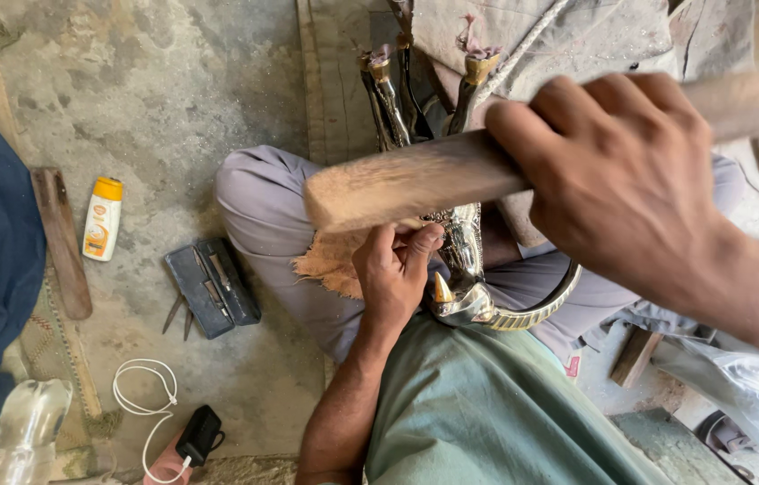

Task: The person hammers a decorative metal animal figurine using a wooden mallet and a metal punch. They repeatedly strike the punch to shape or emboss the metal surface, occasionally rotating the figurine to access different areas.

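Fingers [415,247] of the left hand [393,274] pinch a small pointed tool [442,289] against a shiny embossed metal piece [465,260] held in the lap, while the right hand [622,175], clenched on a wooden mallet [415,184], blurs just above. A mistimed blow could catch the left thumb or skid the tool across the metal. On the floor [173,90], well apart, stands a white bottle with a yellow cap [103,218] and an orange label.

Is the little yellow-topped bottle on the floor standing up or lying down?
Lying down. The bottle rests flat on its side on the concrete floor, yellow cap pointing away.
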